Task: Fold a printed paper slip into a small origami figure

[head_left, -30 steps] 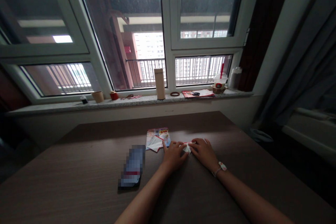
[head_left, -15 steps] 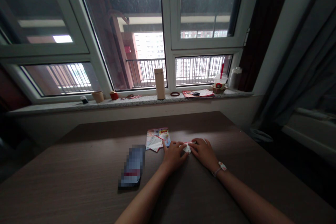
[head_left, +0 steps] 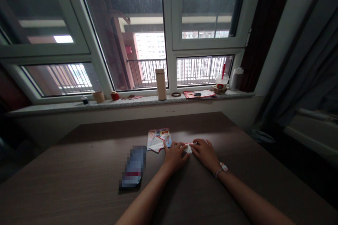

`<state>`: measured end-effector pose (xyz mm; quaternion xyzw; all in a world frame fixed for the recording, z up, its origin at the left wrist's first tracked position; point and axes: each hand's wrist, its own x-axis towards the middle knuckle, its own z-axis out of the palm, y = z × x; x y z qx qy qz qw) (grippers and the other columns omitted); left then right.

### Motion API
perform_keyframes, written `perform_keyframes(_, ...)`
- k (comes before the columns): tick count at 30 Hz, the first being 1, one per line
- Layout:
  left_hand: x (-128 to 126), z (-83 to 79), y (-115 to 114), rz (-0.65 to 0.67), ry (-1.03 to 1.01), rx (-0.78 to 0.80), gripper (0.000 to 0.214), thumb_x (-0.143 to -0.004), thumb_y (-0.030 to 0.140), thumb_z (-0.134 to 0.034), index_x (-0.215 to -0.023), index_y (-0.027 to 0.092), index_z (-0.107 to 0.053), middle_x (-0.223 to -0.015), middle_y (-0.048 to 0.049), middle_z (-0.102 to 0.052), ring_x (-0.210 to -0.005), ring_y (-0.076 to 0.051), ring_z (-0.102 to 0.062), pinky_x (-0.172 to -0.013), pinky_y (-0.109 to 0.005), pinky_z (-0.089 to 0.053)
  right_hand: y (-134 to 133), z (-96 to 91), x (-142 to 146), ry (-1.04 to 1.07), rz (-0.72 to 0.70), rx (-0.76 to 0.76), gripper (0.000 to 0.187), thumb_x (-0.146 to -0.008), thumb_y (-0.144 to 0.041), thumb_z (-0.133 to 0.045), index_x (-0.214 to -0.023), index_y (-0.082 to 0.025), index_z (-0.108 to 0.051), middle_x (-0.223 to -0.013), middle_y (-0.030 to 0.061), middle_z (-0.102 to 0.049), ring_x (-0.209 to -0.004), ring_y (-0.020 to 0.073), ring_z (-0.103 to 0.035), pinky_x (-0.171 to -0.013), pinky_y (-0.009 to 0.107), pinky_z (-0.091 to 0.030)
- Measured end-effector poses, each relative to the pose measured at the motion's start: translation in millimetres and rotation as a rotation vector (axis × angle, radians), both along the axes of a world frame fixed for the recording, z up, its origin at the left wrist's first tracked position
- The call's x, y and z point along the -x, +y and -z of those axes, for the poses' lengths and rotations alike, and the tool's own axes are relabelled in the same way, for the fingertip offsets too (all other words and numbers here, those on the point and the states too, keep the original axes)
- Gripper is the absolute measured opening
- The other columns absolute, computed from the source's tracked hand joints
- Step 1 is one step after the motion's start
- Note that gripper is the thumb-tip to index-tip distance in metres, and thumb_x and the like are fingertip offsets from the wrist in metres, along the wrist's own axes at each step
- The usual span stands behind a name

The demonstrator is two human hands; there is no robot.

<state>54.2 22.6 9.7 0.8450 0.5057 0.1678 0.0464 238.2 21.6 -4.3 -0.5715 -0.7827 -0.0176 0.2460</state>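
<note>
A small piece of folded paper point(head_left: 188, 148), white with red edges, lies on the brown table between my hands. My left hand point(head_left: 174, 154) is on its left side, thumb and fingertips on the paper. From the right, my right hand point(head_left: 205, 153) holds the other side with its fingertips, and a bracelet circles that wrist. Both hands partly cover the paper, so its full shape is hidden. Just beyond my left hand, another folded white paper point(head_left: 157, 143) rests on a colourful printed leaflet point(head_left: 153, 135).
A phone point(head_left: 132, 167) with a blurred-out screen lies left of my left forearm. Along the windowsill point(head_left: 126, 103) stand a beige flask point(head_left: 160, 84), a paper cup point(head_left: 98, 97), a lidded drink cup point(head_left: 221, 81) and a grey bottle point(head_left: 236, 79). Scissors point(head_left: 196, 94) lie on papers there.
</note>
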Motion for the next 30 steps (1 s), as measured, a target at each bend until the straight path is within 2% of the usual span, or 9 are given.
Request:
perform_keyframes(9, 0.4, 1.0, 0.9, 0.005, -0.041, 0.005, 0.034, -0.089, 0.048, -0.05, -0.121, 0.037, -0.056, -0.127, -0.0013, -0.06, -0.119, -0.028, -0.045, -0.103, -0.076, -0.002, 0.1, 1.0, 0.4, -0.007, 0.008, -0.016, 0.029, -0.092, -0.03, -0.047, -0.114, -0.036, -0.064, -0.115, 0.0028, -0.063, -0.111, 0.0203, -0.054, -0.105, 0.047, -0.028)
perform_keyframes(30, 0.3, -2.0, 0.7, -0.014, -0.001, 0.029, 0.036, -0.09, 0.049, -0.048, -0.123, 0.037, -0.056, -0.128, -0.0006, -0.06, -0.12, -0.028, -0.044, -0.104, -0.075, -0.005, 0.7, 0.9, 0.1, -0.002, -0.002, 0.003, 0.029, -0.093, -0.03, -0.047, -0.115, -0.037, -0.064, -0.114, 0.0027, -0.063, -0.11, 0.0204, -0.054, -0.104, 0.046, -0.03)
